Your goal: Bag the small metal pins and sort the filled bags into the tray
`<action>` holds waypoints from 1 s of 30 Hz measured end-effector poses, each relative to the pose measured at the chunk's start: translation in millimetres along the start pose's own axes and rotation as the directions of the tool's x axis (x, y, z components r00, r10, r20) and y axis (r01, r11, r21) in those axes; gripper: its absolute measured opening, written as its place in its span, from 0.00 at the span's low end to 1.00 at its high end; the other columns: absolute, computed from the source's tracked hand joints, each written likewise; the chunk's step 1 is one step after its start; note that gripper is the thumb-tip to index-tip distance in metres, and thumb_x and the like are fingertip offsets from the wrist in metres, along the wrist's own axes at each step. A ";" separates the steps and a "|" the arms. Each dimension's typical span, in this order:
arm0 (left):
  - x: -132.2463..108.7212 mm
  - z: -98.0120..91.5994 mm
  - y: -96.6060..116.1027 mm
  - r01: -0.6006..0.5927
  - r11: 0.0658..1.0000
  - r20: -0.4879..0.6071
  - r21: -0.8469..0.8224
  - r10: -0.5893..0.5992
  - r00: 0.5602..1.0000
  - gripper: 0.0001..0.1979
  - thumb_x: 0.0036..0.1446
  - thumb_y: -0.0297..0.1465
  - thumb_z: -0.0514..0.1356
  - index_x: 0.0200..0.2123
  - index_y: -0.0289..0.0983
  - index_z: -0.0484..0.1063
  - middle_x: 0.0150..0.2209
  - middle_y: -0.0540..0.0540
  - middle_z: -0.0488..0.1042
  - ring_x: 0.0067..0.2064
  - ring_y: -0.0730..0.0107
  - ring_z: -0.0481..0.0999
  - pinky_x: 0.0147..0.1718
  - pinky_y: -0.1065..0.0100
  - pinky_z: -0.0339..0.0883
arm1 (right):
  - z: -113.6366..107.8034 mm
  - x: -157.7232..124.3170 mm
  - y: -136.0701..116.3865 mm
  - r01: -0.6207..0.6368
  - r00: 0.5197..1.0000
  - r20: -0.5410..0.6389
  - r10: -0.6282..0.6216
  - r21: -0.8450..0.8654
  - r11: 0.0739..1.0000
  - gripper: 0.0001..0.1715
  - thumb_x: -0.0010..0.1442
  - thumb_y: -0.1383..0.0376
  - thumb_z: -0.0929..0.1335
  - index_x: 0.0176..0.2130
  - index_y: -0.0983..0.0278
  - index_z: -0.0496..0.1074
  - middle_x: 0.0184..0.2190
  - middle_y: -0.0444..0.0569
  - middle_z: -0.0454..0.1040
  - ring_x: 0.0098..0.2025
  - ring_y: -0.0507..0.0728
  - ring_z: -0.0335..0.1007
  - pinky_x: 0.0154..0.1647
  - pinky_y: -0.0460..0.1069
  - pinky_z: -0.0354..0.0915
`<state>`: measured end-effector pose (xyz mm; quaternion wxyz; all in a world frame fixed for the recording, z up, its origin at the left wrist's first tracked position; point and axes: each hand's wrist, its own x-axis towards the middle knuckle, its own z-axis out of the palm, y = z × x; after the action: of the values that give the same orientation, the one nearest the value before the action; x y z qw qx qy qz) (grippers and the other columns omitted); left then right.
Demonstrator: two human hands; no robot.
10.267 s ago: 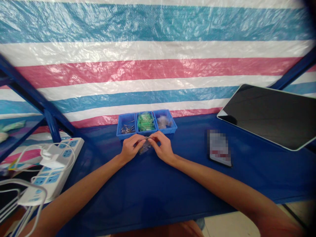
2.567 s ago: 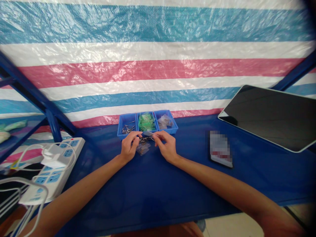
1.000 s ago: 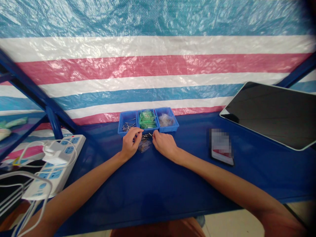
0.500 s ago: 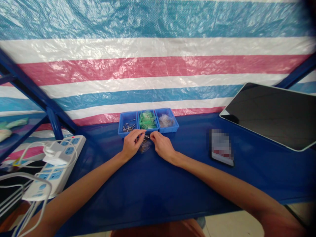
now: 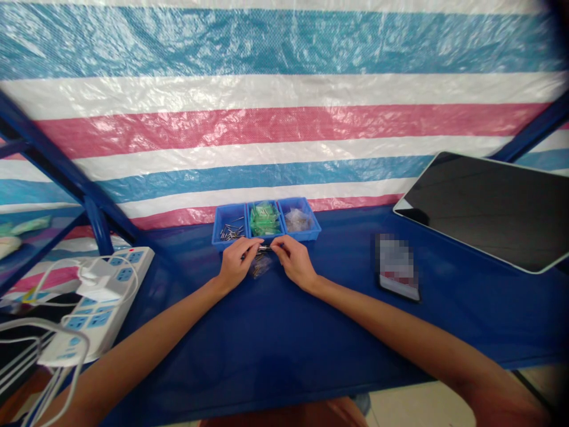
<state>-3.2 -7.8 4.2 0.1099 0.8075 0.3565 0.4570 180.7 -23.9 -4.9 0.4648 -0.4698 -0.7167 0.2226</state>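
Pins (image 5: 263, 248) between left hand (image 5: 237, 265), right hand (image 5: 296, 264)

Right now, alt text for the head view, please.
The left hand and right hand meet over loose metal pins and a clear bag, in front of a blue three-bin tray on a blue table. A phone and tablet sit to the right.

Compared with 1.0 s ago, the left hand (image 5: 237, 265) and right hand (image 5: 296, 262) sit closer together. Their fingertips now meet on a thin metal pin (image 5: 264, 248), pinched between them just above the clear bag (image 5: 258, 267). The dark piece that the right hand lifts 2.6 s ago is out of sight.
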 end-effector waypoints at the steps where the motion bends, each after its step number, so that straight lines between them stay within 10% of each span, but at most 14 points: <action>1: 0.0 -0.1 0.3 -0.011 1.000 -0.002 -0.005 0.011 1.000 0.11 0.62 0.31 0.53 0.43 0.37 0.74 0.38 0.45 0.77 0.37 0.70 0.74 0.38 0.68 0.67 | -0.1 -0.2 0.5 -0.009 1.000 -0.005 0.009 0.016 1.000 0.12 0.64 0.62 0.60 0.37 0.64 0.69 0.33 0.47 0.73 0.35 0.54 0.69 0.37 0.46 0.64; 30: 0.6 2.4 -0.3 -0.037 0.999 0.029 -0.026 0.038 0.999 0.08 0.60 0.34 0.57 0.36 0.35 0.71 0.31 0.48 0.72 0.30 0.74 0.70 0.30 0.73 0.65 | -5.1 -2.5 -7.0 0.095 0.995 0.022 -0.095 0.023 0.995 0.19 0.66 0.58 0.58 0.31 0.64 0.70 0.30 0.47 0.70 0.34 0.53 0.67 0.39 0.47 0.63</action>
<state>-1.2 -6.8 3.1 0.1169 0.8190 0.3339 0.4517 182.3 -30.0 1.6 0.4716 -0.4275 -0.7411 0.2135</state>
